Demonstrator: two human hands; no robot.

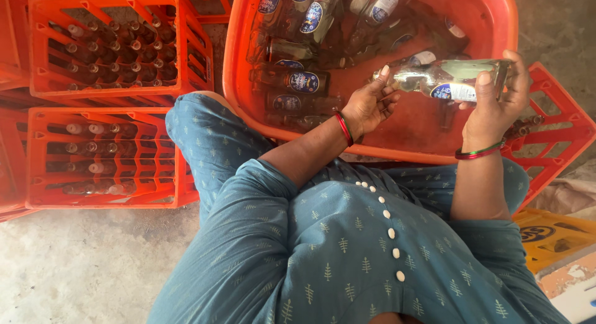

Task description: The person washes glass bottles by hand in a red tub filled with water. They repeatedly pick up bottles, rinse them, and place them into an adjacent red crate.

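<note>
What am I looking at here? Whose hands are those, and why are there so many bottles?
This picture comes from a camera worn on a person's head, looking down, so you see their own blue dress and both hands. The left hand and the right hand hold one clear glass bottle sideways between them, above a big orange tub. More bottles with blue labels lie inside that tub. On the left stand orange crates with bottles slotted in rows. Everything sits on a grey concrete floor. Why there are so many, the picture does not tell.
</note>
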